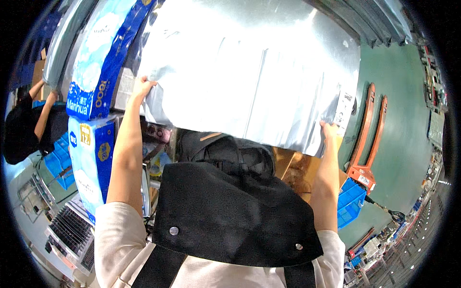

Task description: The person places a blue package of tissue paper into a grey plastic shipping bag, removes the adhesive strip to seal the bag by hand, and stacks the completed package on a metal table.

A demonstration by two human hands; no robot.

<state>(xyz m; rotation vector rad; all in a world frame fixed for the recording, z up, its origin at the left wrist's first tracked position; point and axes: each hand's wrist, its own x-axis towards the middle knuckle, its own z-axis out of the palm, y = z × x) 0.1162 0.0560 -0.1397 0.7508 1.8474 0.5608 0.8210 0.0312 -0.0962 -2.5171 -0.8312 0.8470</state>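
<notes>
The silver sheet (225,91) spreads across 12 o'clock, pinched at its edges by both hands — left hand (142,88) at 10, right hand (328,130) just short of 3. The step looks like holding it spread; the next move likely calls for even tension from both sides. Glare bleaches its middle, so I cannot tell one layer from several. Folds partly hide each grip — and a co-worker (23,132) at 9 is cut off by the rim.

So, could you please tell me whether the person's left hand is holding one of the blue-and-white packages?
No, the left hand grips the left edge of the silvery sheet instead.
</notes>
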